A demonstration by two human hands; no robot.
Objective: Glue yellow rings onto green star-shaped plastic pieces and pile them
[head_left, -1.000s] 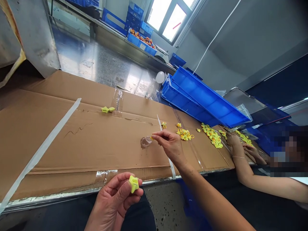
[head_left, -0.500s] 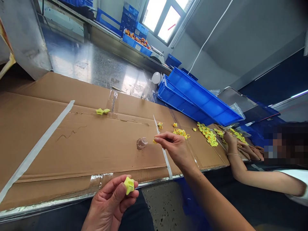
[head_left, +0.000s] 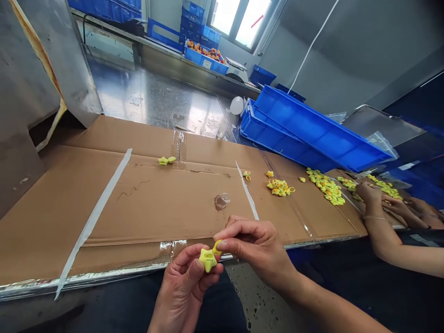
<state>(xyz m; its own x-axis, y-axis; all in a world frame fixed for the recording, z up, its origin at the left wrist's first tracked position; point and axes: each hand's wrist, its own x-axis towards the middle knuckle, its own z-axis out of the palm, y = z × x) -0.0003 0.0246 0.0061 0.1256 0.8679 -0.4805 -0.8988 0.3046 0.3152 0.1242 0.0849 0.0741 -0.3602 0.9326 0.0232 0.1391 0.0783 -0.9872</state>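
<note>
A: Far left of the table?
B: Brown cardboard sheeting [head_left: 138, 208], crossed by a white tape strip [head_left: 93, 217]. Further along, near the top edge, 2 joined yellow pieces [head_left: 166, 160].

A: Hands?
B: Together, not apart. Left hand [head_left: 183, 289] curled around a yellow star-shaped piece [head_left: 207, 260], gripped between thumb and fingers. Right hand [head_left: 258, 247] close beside it, fingertips pinching a small yellow ring [head_left: 217, 247] right up against the star, all just over the table's near edge.

A: Next along?
B: A clear cup [head_left: 221, 201] with a brown smear at its base, then a second tape strip [head_left: 247, 196], then a small heap of yellow pieces [head_left: 279, 187] and a longer heap [head_left: 325, 187].

A: Past those?
B: 2 tilted blue crates [head_left: 312, 129] behind the heaps, and a co-worker's hands [head_left: 369, 192] among more yellow pieces [head_left: 381, 185].
</note>
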